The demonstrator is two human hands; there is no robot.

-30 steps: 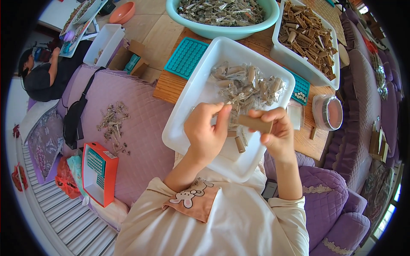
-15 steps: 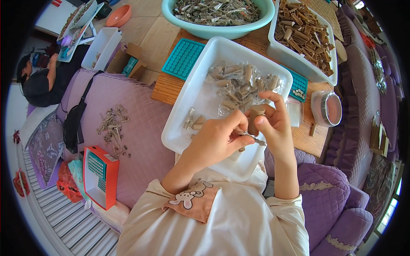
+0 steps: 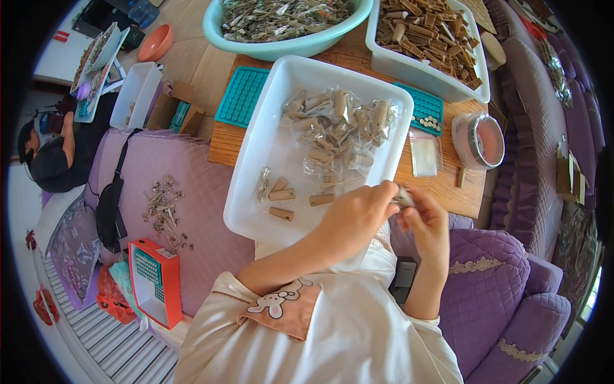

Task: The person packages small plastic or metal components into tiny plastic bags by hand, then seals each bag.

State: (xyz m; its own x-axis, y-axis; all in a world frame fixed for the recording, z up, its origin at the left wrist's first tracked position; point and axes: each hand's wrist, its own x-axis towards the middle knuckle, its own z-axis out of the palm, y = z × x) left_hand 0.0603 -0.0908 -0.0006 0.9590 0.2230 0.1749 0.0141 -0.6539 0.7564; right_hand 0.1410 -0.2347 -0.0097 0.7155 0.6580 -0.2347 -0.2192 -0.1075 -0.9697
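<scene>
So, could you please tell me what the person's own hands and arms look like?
The left hand and right hand are bare, with no gloves or watch visible. Loose cream sleeves end around the elbows, leaving the forearms bare.

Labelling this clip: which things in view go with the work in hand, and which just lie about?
Seemingly the work:
- piece at the fingertips of the left hand and right hand
- white tray
- loose tubes
- bagged tubes

Probably just lying about:
- black pouch
- orange bowl
- red bag
</scene>
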